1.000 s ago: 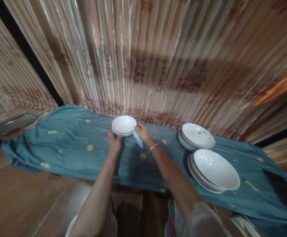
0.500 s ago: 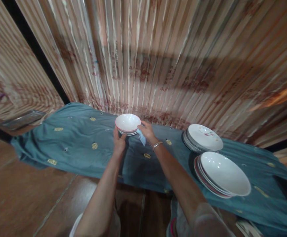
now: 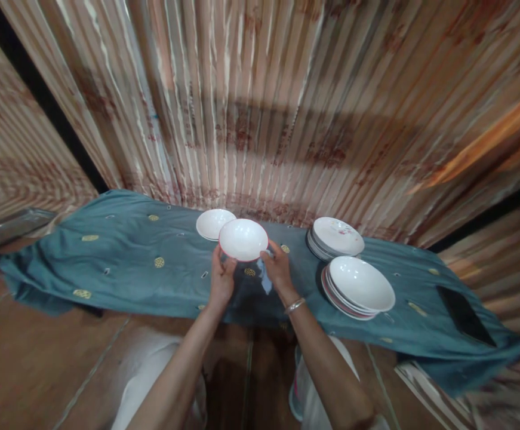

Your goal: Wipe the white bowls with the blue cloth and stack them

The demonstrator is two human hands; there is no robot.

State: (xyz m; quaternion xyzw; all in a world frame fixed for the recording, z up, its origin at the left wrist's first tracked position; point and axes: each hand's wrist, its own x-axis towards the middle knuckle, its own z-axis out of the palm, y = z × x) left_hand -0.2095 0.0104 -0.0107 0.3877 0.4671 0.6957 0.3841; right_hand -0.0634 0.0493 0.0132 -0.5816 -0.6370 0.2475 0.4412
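Note:
A white bowl with a red rim (image 3: 243,239) is raised above the teal cloth (image 3: 120,263). My left hand (image 3: 221,280) grips its near left edge. My right hand (image 3: 279,269) grips its right edge and also pinches a small pale blue cloth (image 3: 265,280) that hangs below the bowl. Just behind, a white plate stack (image 3: 211,222) rests on the teal cloth.
To the right lie a stack of flat plates (image 3: 337,236) and a stack of deep white bowls (image 3: 359,285). A dark flat object (image 3: 464,306) lies at the cloth's right end. A metal tray (image 3: 9,218) sits far left. A striped curtain (image 3: 260,101) hangs behind.
Both hands have lifted the top bowl off the stack and drawn it toward me; a white plate stays behind on the cloth. The view has shifted.

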